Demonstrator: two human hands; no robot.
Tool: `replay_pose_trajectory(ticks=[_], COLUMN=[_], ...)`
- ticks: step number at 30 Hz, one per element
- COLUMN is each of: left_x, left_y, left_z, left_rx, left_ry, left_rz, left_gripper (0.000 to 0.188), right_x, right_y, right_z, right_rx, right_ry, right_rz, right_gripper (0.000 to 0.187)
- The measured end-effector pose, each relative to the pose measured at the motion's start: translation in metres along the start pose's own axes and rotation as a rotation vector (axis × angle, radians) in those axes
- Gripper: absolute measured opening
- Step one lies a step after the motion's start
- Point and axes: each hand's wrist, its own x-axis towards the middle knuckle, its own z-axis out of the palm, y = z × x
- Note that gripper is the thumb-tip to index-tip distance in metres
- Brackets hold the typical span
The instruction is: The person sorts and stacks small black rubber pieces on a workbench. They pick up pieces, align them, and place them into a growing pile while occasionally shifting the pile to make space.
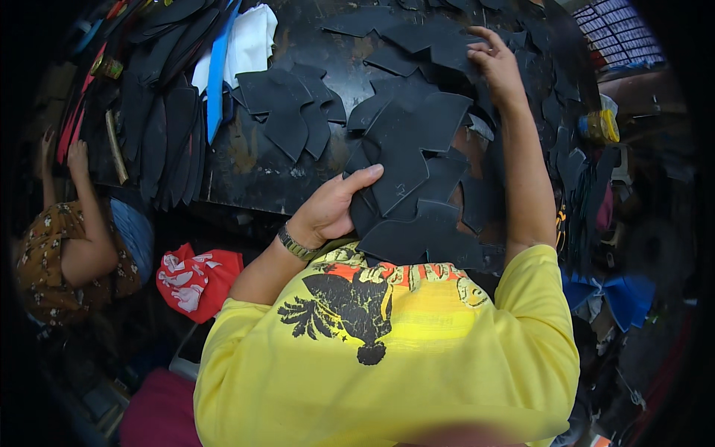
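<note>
My left hand [333, 210] grips the near left edge of a stack of black cut sheet pieces [406, 160], its thumb on top and its other fingers mostly hidden. The pieces are flat and angular with notched corners, and several overlap unevenly. My right hand [497, 68] reaches to the far side, its bent fingers and thumb closed at the right edge of another black cut piece [439, 43]. A further black piece [417, 232] lies close against my yellow shirt.
Loose black pieces [289, 106] lie on the dark worn table [249, 167]. Left of them are a blue strip [216, 82], white cloth [252, 41] and long black strips [175, 141]. At far left, another person's hand [77, 158] touches red strips. A yellow-lidded jar [599, 127] stands at right.
</note>
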Motion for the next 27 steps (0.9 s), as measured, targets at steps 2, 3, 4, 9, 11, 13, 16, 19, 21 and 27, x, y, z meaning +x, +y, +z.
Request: replay_pose_trajectory(ticks=[2,3,4,9,11,13,16,19,21,27], left_x=[0.000,0.000,-0.001,0.001,0.001,0.001,-0.003,-0.005,-0.004,-0.003], left_y=[0.005,0.005,0.005,0.004,0.003,0.004,0.006,0.009,0.009,0.006], left_z=[-0.002,-0.001,-0.001,0.002,0.003,0.003,0.003,0.004,0.004,0.004], left_rx=[0.003,0.017,0.004,-0.010,0.002,0.015,0.006,0.019,0.026,0.026], left_ry=[-0.030,-0.023,-0.020,0.017,0.014,-0.001,0.030,0.050,0.055,0.055], left_rz=[0.027,0.039,0.040,0.018,0.022,0.034,0.036,0.047,0.053,0.043], left_gripper=[0.042,0.042,0.042,0.041,0.041,0.041,0.041,0.041,0.041,0.041], right_x=[0.015,0.019,0.021,0.015,0.008,-0.007,-0.019,-0.029,-0.036,-0.026], right_y=[-0.006,-0.009,-0.011,-0.002,0.002,0.001,-0.015,-0.044,-0.065,-0.071], right_z=[-0.010,-0.016,-0.022,-0.010,0.007,0.018,0.029,0.031,0.028,0.044], right_rx=[0.166,0.271,0.309,-0.055,-0.428,-0.803,-0.976,-0.587,-0.059,-0.126], right_ry=[0.123,0.187,0.148,-0.138,-0.139,-0.056,0.044,-0.120,-0.412,-0.615], right_rz=[-0.063,-0.072,-0.101,-0.013,0.024,-0.095,-0.351,-0.256,0.131,-0.005], right_gripper=[0.051,0.050,0.048,0.047,0.045,0.045,0.047,0.042,0.041,0.038])
